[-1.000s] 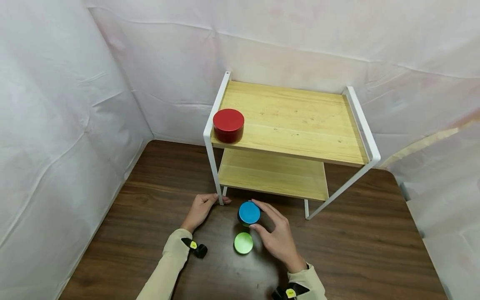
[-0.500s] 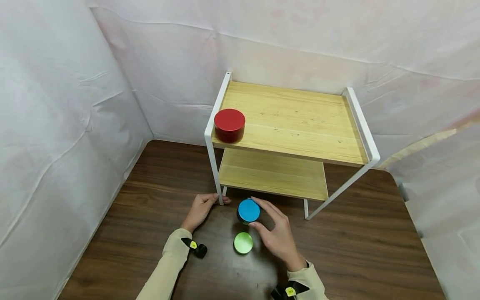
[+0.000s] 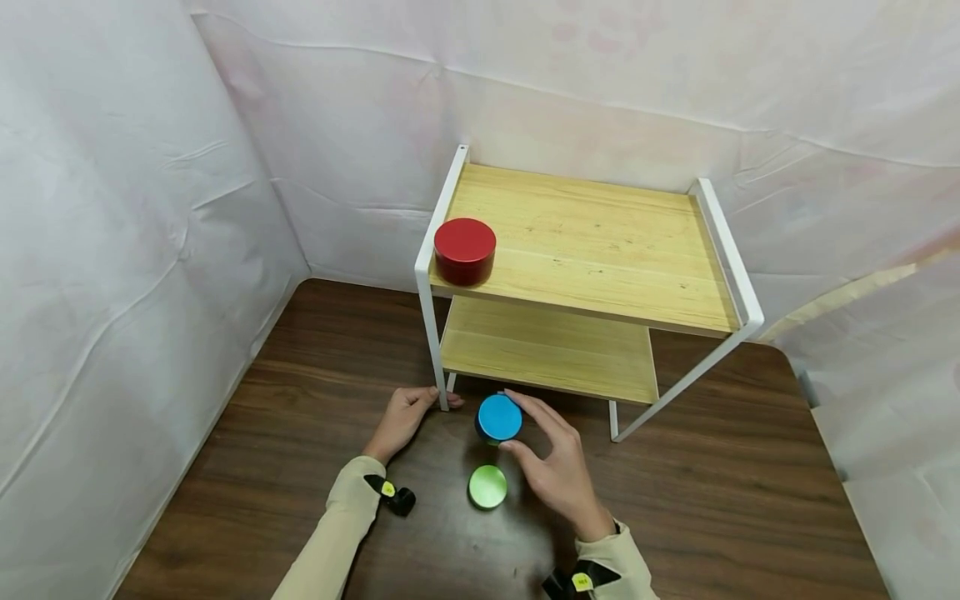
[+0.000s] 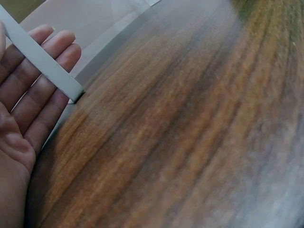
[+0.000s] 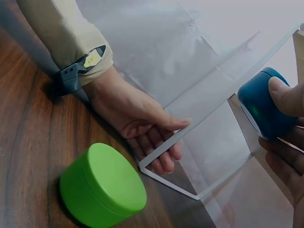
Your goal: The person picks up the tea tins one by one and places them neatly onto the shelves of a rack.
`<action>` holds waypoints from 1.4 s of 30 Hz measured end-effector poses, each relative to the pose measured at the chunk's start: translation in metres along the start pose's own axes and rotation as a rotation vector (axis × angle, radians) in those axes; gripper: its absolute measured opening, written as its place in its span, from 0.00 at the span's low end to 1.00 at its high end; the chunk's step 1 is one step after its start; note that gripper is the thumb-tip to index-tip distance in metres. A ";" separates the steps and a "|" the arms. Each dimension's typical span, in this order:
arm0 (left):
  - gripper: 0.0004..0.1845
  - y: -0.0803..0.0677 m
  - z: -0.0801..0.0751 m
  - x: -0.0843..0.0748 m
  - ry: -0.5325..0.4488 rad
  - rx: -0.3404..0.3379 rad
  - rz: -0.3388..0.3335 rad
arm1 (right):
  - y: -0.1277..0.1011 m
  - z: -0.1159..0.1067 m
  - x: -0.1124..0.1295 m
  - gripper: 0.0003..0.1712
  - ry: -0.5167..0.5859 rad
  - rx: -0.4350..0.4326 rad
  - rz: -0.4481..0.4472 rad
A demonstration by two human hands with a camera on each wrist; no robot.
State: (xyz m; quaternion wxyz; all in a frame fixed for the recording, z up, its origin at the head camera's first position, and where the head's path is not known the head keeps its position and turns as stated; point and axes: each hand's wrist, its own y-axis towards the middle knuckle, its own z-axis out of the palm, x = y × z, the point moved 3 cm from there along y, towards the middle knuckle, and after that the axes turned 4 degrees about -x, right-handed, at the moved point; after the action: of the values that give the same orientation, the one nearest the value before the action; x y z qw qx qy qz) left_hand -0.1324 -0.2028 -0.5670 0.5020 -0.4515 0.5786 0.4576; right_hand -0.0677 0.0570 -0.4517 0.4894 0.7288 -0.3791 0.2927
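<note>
My right hand (image 3: 558, 471) grips a round blue tin (image 3: 499, 417) between thumb and fingers, just in front of the shelf. In the right wrist view the blue tin (image 5: 268, 102) is off the table, tilted in that picture. A smaller light green tin (image 3: 487, 487) stands on the table nearer to me, and no hand touches it. My left hand (image 3: 401, 421) holds the front left leg (image 4: 45, 59) of the white-framed shelf low down, the thumb on the near side and the fingers behind. On the top board's front left corner sits a red tin (image 3: 465, 252).
The two-tier shelf has a wooden top board (image 3: 600, 250) and a lower board (image 3: 551, 346) inside a white metal frame. It stands on a dark wooden table (image 3: 712, 483). White cloth (image 3: 150, 250) hangs behind and at both sides.
My right hand has carried the blue tin slightly forward, toward the shelf. The left hand stays on the leg. The head view has shifted a little.
</note>
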 end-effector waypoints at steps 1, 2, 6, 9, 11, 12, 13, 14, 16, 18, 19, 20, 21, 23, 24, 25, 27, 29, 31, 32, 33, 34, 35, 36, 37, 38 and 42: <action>0.21 0.000 0.000 0.000 0.000 0.000 -0.001 | 0.000 0.000 0.000 0.39 -0.001 0.000 -0.001; 0.21 0.000 0.000 0.000 0.000 0.000 0.000 | 0.001 0.000 0.000 0.39 -0.003 0.000 -0.001; 0.21 0.000 0.000 0.000 -0.001 0.001 0.000 | 0.003 -0.001 0.001 0.38 -0.005 0.001 0.000; 0.21 0.000 0.000 0.000 0.005 0.001 -0.004 | 0.004 -0.002 0.001 0.39 -0.010 -0.001 -0.001; 0.21 0.000 0.000 0.000 0.005 0.001 -0.005 | 0.004 -0.002 0.002 0.39 -0.013 -0.001 -0.002; 0.22 0.000 0.000 0.000 0.005 0.002 -0.005 | 0.005 -0.002 0.002 0.39 -0.013 -0.001 -0.002; 0.22 0.000 0.000 0.000 0.003 0.001 -0.005 | 0.005 -0.002 0.003 0.39 -0.015 -0.002 0.000; 0.22 0.000 0.000 0.000 0.001 0.002 -0.004 | 0.005 -0.003 0.003 0.39 -0.015 -0.003 0.002; 0.22 0.000 0.000 0.000 -0.004 0.002 -0.001 | 0.006 -0.003 0.004 0.38 -0.019 -0.004 0.007; 0.22 0.000 0.000 0.000 -0.006 0.002 0.001 | 0.007 -0.004 0.005 0.38 -0.023 -0.007 0.012; 0.22 0.000 0.000 0.000 -0.006 0.002 0.001 | 0.007 -0.005 0.006 0.38 -0.025 -0.008 0.014; 0.22 0.000 0.000 0.000 -0.006 0.002 0.001 | 0.007 -0.005 0.006 0.38 -0.026 -0.008 0.015; 0.22 0.000 0.000 0.000 -0.005 0.002 0.000 | 0.008 -0.005 0.007 0.38 -0.028 -0.009 0.015; 0.22 0.000 0.000 0.000 -0.005 0.002 0.000 | 0.009 -0.006 0.007 0.38 -0.029 -0.010 0.013; 0.22 -0.001 0.000 0.000 -0.004 0.001 0.000 | 0.009 -0.006 0.008 0.38 -0.029 -0.010 0.012; 0.22 -0.001 0.000 0.000 -0.004 0.000 0.000 | 0.009 -0.006 0.008 0.38 -0.026 -0.010 0.010; 0.22 -0.001 0.000 0.000 -0.004 -0.003 0.001 | 0.010 -0.006 0.008 0.37 -0.022 -0.010 0.005; 0.22 -0.001 0.000 0.000 -0.003 -0.004 0.005 | 0.010 -0.006 0.008 0.38 -0.017 -0.011 0.003; 0.22 -0.001 0.000 0.001 -0.004 -0.004 0.016 | 0.011 -0.006 0.008 0.38 -0.012 -0.011 0.001; 0.22 -0.001 0.000 0.001 -0.004 -0.003 0.022 | 0.011 -0.006 0.009 0.38 -0.012 -0.011 -0.001; 0.22 -0.001 0.000 0.001 -0.006 0.000 0.029 | 0.011 -0.006 0.009 0.38 -0.011 -0.011 -0.002; 0.22 0.000 0.000 0.001 -0.011 0.002 0.034 | 0.011 -0.006 0.009 0.38 -0.009 -0.011 -0.003; 0.22 0.000 0.000 0.001 -0.014 0.004 0.040 | 0.012 -0.006 0.010 0.38 -0.009 -0.011 -0.004; 0.22 0.000 0.000 0.001 -0.017 0.005 0.043 | 0.012 -0.006 0.010 0.38 -0.008 -0.011 -0.005; 0.22 0.000 0.000 0.001 -0.022 0.005 0.042 | 0.013 -0.006 0.011 0.38 -0.006 -0.012 -0.007; 0.22 0.000 0.000 0.000 -0.025 0.004 0.039 | 0.013 -0.006 0.011 0.37 -0.006 -0.013 -0.009; 0.22 -0.001 0.000 0.000 -0.022 -0.002 0.017 | 0.014 -0.007 0.013 0.38 -0.008 -0.016 -0.010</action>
State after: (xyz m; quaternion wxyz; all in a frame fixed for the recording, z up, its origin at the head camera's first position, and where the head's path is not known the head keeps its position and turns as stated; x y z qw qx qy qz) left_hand -0.1317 -0.2031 -0.5669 0.5040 -0.4418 0.5766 0.4673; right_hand -0.0729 0.0567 -0.4317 0.4951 0.7278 -0.3798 0.2845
